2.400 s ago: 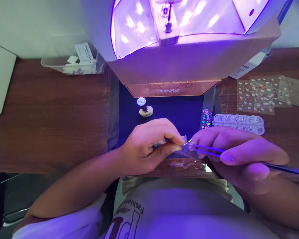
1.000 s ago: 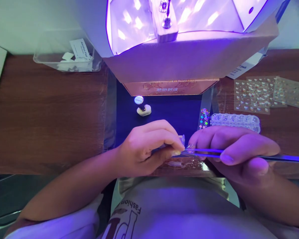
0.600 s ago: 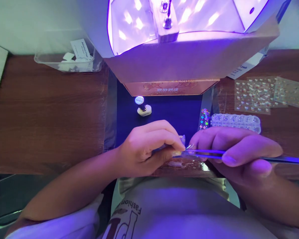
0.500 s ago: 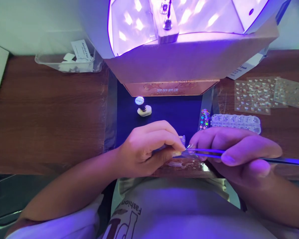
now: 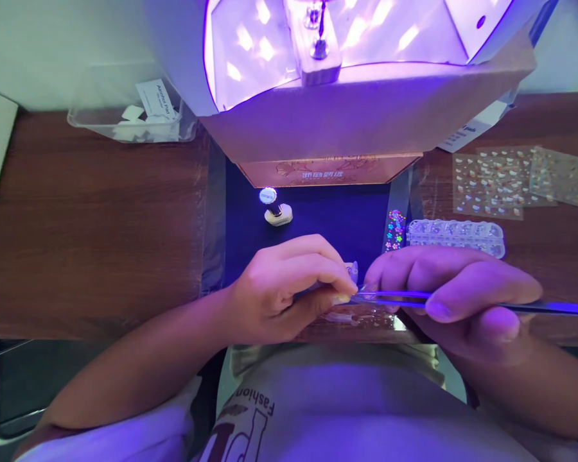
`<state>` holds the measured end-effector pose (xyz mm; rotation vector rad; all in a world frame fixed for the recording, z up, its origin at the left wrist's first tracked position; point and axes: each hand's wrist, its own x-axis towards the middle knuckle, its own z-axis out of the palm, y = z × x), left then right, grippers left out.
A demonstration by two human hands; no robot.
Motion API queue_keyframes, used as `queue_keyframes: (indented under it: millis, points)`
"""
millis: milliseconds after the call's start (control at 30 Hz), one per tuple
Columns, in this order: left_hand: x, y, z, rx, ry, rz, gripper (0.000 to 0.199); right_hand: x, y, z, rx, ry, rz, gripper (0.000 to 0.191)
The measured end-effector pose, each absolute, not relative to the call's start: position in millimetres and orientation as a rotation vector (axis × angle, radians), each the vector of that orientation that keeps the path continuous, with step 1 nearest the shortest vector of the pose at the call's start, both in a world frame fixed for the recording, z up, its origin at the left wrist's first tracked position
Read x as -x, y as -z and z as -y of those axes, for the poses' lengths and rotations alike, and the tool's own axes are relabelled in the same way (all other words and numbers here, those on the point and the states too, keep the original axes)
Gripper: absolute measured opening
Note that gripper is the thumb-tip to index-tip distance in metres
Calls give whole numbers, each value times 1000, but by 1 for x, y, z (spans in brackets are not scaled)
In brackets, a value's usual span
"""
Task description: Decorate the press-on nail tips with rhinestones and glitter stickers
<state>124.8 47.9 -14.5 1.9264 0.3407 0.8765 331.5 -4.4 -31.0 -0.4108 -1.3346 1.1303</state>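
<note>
My left hand (image 5: 293, 289) is closed, thumb and forefinger pinched together on something too small to make out. My right hand (image 5: 455, 298) holds metal tweezers (image 5: 525, 308), whose tips point left and reach the left fingertips. A small purplish piece (image 5: 353, 271) shows just behind those fingertips. Beyond the left hand, on the dark mat (image 5: 313, 215), stands a small holder (image 5: 278, 215) with a round white top (image 5: 268, 196). A strip of coloured flowers (image 5: 395, 230) and a clear compartment case (image 5: 455, 236) lie behind the right hand.
A lit lamp housing (image 5: 376, 122) rises at the back over a printed box (image 5: 327, 172); a wooden block (image 5: 320, 70) stands in its light. At the back left is a clear tub (image 5: 94, 125) of white pads. Sticker sheets (image 5: 491, 183) lie at the right.
The tweezers' tips have shifted slightly at the left fingertips, and the right hand has moved a touch left. The left hand keeps its pinch.
</note>
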Motion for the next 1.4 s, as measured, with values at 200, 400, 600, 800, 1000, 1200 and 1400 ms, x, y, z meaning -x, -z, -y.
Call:
queue_keyframes:
  millis: [200,400,600,800,1000,1200,1400]
  points:
    - [-125,15,-47,-1930,-868,-347,6,-329,31,2,416,-1109,1338,22]
    - [-125,15,-47,-1930,-869,-342,6,-330,31,3,410,-1127,1329,22]
    - [-125,15,-47,-1933,-873,-338,5,-331,32,5,409,-1125,1344,22]
    - [-125,15,-47,-1921,-883,-337,4,-331,35,5,385,-1117,1321,24]
    - [-125,15,-47,-1931,-865,-358,5,-335,36,5,380,-1130,1382,23]
    - [-126,14,-46,-1897,-874,-377,5,-334,34,7,426,-1143,1343,24]
    - [-126,12,-46,-1857,-855,-424,4,-331,31,7,503,-1153,1316,24]
